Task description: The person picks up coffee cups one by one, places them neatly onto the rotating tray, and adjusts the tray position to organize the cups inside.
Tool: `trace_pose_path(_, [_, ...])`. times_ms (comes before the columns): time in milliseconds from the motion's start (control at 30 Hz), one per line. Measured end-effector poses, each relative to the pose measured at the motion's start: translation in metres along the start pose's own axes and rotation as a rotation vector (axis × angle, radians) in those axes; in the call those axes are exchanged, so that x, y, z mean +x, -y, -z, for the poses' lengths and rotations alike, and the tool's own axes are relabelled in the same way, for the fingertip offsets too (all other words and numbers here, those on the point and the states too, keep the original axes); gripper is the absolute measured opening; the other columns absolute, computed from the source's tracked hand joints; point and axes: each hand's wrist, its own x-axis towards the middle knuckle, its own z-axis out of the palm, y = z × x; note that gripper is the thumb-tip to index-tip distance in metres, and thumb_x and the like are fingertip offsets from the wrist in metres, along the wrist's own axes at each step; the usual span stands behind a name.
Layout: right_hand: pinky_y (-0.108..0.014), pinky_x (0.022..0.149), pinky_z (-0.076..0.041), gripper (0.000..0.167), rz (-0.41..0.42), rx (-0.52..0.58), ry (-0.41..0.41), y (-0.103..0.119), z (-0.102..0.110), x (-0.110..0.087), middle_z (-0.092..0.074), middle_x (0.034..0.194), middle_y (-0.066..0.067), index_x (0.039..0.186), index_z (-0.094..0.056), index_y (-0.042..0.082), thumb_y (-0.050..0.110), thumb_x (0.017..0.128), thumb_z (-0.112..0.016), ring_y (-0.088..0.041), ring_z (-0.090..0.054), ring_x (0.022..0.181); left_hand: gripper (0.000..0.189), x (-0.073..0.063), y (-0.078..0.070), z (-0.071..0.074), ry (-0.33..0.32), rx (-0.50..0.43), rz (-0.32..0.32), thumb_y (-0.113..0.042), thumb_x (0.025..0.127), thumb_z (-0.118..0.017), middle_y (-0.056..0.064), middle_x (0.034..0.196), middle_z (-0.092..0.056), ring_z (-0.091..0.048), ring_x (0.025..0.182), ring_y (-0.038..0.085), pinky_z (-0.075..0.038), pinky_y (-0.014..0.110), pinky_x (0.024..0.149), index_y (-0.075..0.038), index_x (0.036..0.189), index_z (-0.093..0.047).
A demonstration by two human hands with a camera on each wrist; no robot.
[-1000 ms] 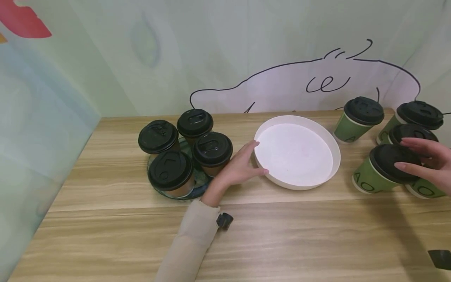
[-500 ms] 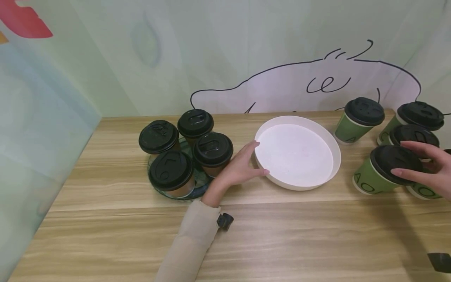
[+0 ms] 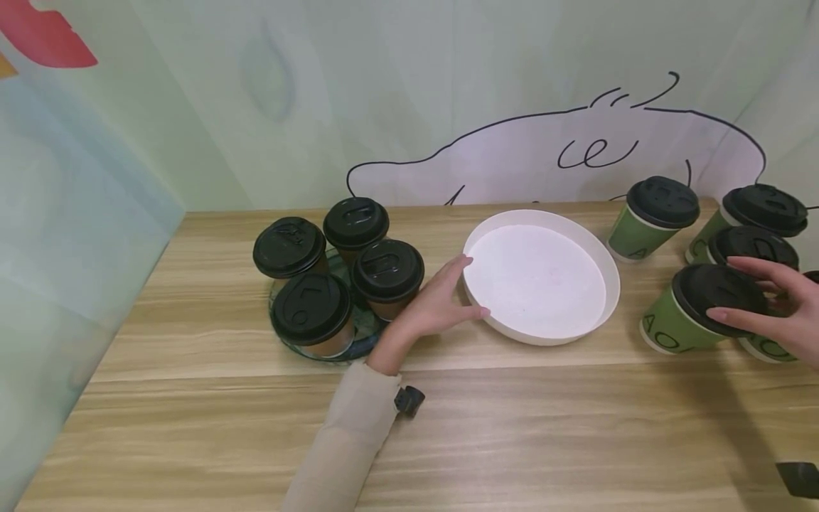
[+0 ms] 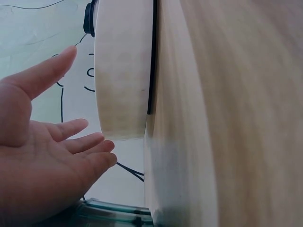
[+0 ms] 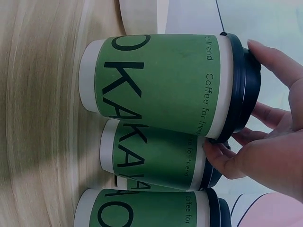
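Note:
My left hand [image 3: 438, 299] is at the left side of a round white tray [image 3: 540, 334], thumb and fingers spread with the fingertips right at its rim. In the left wrist view the palm [image 4: 52, 165] faces the tray's side wall [image 4: 120, 75]. On the right, my right hand [image 3: 787, 302] holds the black lid [image 3: 716, 295] of a green paper coffee cup [image 3: 675, 320] from above. The right wrist view has the thumb at one edge of this cup's lid [image 5: 244, 90] and fingers [image 5: 225, 161] at the other. The cup stands upright on the table.
Several green lidded cups [image 3: 640, 231] stand around and behind the gripped one. Left of the tray, several brown cups with black lids [image 3: 310, 309] sit on a blue-green plate [image 3: 367, 345], close by my left forearm. A wall with line drawings [image 3: 512, 156] rises behind the table [image 3: 512, 434].
My right thumb has shifted slightly left and down along the cup's lid, and the fingers have come down a little. My left hand, the tray and the cups stay where they were.

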Motion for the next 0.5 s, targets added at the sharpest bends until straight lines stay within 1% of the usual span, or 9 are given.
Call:
trace_pose_path(33, [-0.037,0.105,-0.021,0.077,-0.002,-0.018,-0.015,-0.008,-0.002,0.002,-0.023,0.149,-0.003,0.145,-0.024,0.029,0.029,0.082,-0.069,-0.037,-0.025,0.128,0.083,0.0,0.0,0.0,0.0,0.0,0.0,-0.025,0.08,-0.07,0.012,0.151,-0.013,-0.014,0.137,0.024,-0.017,0.039,0.109,-0.009,0.145,-0.022])
trace_pose_path(67, [-0.033,0.102,-0.022,0.078,0.002,-0.02,-0.017,-0.012,-0.003,0.003,-0.024,0.148,-0.005,0.145,-0.025,0.028,0.03,0.081,-0.07,-0.038,-0.026,0.127,0.083,0.0,0.0,0.0,-0.001,0.0,0.0,-0.025,0.08,-0.07,0.011,0.151,-0.014,-0.014,0.137,0.024,-0.017,0.039,0.109,-0.009,0.145,-0.022])
trace_pose_path(100, [-0.038,0.1,-0.023,0.079,0.011,-0.008,-0.007,-0.016,-0.003,0.005,-0.024,0.148,-0.01,0.145,-0.025,0.026,0.029,0.081,-0.07,-0.043,-0.026,0.126,0.083,0.0,0.0,0.0,0.0,0.002,0.0,-0.025,0.08,-0.07,0.011,0.151,-0.014,-0.014,0.137,0.024,-0.018,0.039,0.109,-0.009,0.145,-0.022])
trace_pose_path(167, [-0.038,0.094,-0.025,0.081,0.014,-0.019,-0.007,-0.023,-0.004,0.007,-0.026,0.146,-0.014,0.145,-0.025,0.027,0.032,0.079,-0.071,-0.045,-0.028,0.122,0.083,0.0,0.0,0.001,0.001,0.003,-0.001,-0.025,0.08,-0.07,0.011,0.151,-0.014,-0.014,0.137,0.024,-0.018,0.039,0.109,-0.009,0.145,-0.022])
trace_pose_path(200, [-0.034,0.09,-0.024,0.081,0.008,-0.038,-0.021,-0.026,-0.005,0.007,-0.027,0.146,-0.012,0.145,-0.025,0.03,0.034,0.078,-0.072,-0.042,-0.03,0.121,0.083,0.0,0.0,0.0,0.002,0.003,-0.001,-0.025,0.08,-0.07,0.011,0.151,-0.014,-0.014,0.137,0.024,-0.018,0.039,0.109,-0.009,0.145,-0.022])
trace_pose_path(267, [-0.039,0.087,-0.024,0.083,0.012,-0.027,-0.007,-0.026,-0.004,0.008,-0.029,0.142,-0.02,0.146,-0.025,0.025,0.033,0.078,-0.072,-0.046,-0.031,0.117,0.083,0.0,0.0,0.0,0.003,0.003,-0.001,-0.025,0.08,-0.07,0.012,0.151,-0.014,-0.014,0.137,0.024,-0.018,0.039,0.109,-0.009,0.145,-0.022])
trace_pose_path(333, [-0.036,0.085,-0.023,0.083,0.006,-0.038,-0.009,-0.025,-0.004,0.008,-0.031,0.141,-0.021,0.146,-0.024,0.024,0.033,0.078,-0.072,-0.045,-0.031,0.115,0.083,0.0,0.0,0.0,0.004,0.004,-0.001,-0.025,0.08,-0.07,0.012,0.151,-0.013,-0.014,0.137,0.024,-0.018,0.039,0.109,-0.009,0.145,-0.021])
trace_pose_path(433, [-0.034,0.084,-0.023,0.084,0.01,-0.042,-0.028,-0.057,-0.01,0.016,-0.032,0.142,-0.014,0.145,-0.025,0.031,0.034,0.076,-0.074,-0.043,-0.033,0.115,0.083,0.0,0.0,0.001,0.006,0.008,-0.002,-0.025,0.08,-0.07,0.012,0.151,-0.013,-0.014,0.137,0.024,-0.018,0.039,0.109,-0.009,0.145,-0.021])
trace_pose_path(500, [-0.03,0.084,-0.024,0.083,0.015,-0.044,-0.057,-0.069,-0.012,0.019,-0.033,0.144,-0.001,0.143,-0.026,0.038,0.035,0.075,-0.074,-0.038,-0.034,0.119,0.083,0.0,0.0,0.001,0.007,0.008,-0.004,-0.025,0.08,-0.07,0.012,0.151,-0.013,-0.014,0.137,0.024,-0.018,0.039,0.109,-0.009,0.145,-0.021])
